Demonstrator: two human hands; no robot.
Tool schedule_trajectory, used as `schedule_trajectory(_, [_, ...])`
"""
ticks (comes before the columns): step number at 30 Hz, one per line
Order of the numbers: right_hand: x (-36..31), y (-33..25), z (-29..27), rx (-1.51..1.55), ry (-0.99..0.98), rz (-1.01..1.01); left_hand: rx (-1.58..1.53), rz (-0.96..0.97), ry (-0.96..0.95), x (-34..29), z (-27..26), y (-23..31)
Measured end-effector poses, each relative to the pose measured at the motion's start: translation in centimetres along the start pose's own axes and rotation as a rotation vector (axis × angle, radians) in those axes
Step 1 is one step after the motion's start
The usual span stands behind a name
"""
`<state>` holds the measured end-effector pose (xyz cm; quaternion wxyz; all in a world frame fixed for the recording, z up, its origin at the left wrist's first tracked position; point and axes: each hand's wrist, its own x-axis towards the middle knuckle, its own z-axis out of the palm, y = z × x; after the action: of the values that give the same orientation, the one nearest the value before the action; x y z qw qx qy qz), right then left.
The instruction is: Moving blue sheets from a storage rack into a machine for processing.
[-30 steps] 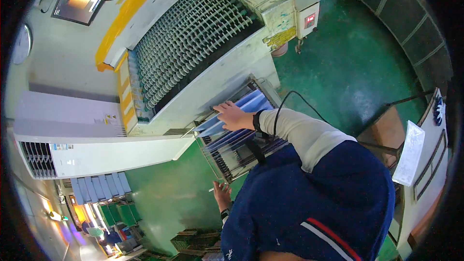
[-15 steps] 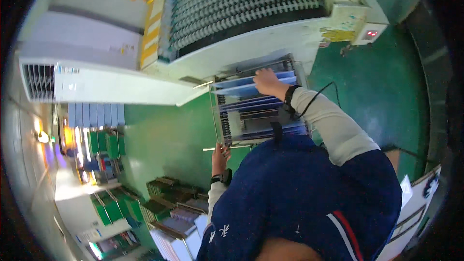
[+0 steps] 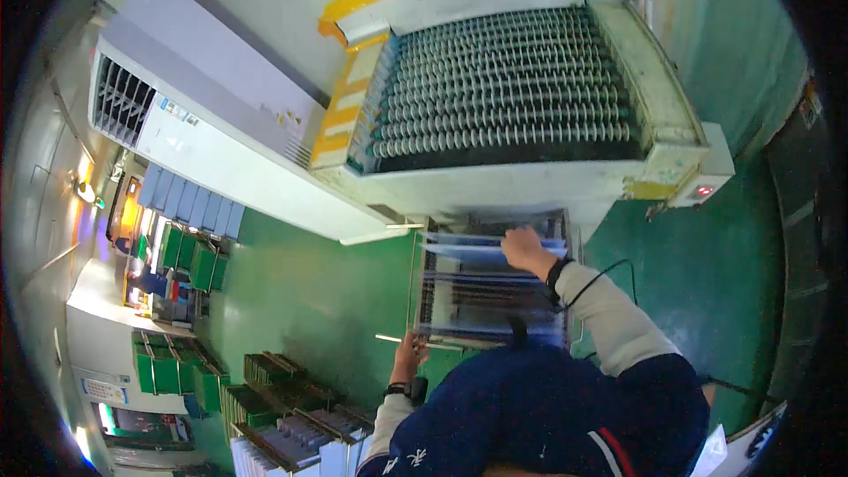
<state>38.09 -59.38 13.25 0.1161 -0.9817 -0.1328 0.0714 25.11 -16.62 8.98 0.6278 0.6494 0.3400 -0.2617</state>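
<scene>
Filling the far side: roller machine (image 3: 508,88), pale discs in rows. Long white cabinet (image 3: 238,159) with a dark vent, to its left. Person in navy top (image 3: 512,406) and pale sleeves on the near side, over a wire rack (image 3: 429,291) just in front of the machine. More loaded racks (image 3: 265,447) near left. Blue panels (image 3: 464,252) stand on edge in the wire rack, blurry. Control box (image 3: 714,172), red display, on the machine's right end. Right hand (image 3: 527,252) over the far panels, fingers bent down by a top edge; can't tell if they're pinching it. Left hand (image 3: 409,355) at the rack's near-left corner beside a pale rod (image 3: 389,337), fingers half curled, contact unclear. Dark cable (image 3: 632,278) loops right of the right wrist.
</scene>
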Motion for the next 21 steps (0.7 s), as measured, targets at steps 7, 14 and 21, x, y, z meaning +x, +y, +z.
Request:
schedule_trajectory(7, [0.6,0.9,1.8,0.060,0.042,0.017,-0.050,-0.020,-0.122,0.8,-0.2,0.5])
schedule_trajectory(14, [0.0,1.0,1.3,0.056,0.038,0.050,0.162,0.196,-0.352,2.8,-2.8,1.7])
schedule_trajectory(21, [0.3,-0.2,0.2,0.036,0.066,0.077,0.105,0.203,-0.288,0.6,-3.8,2.9])
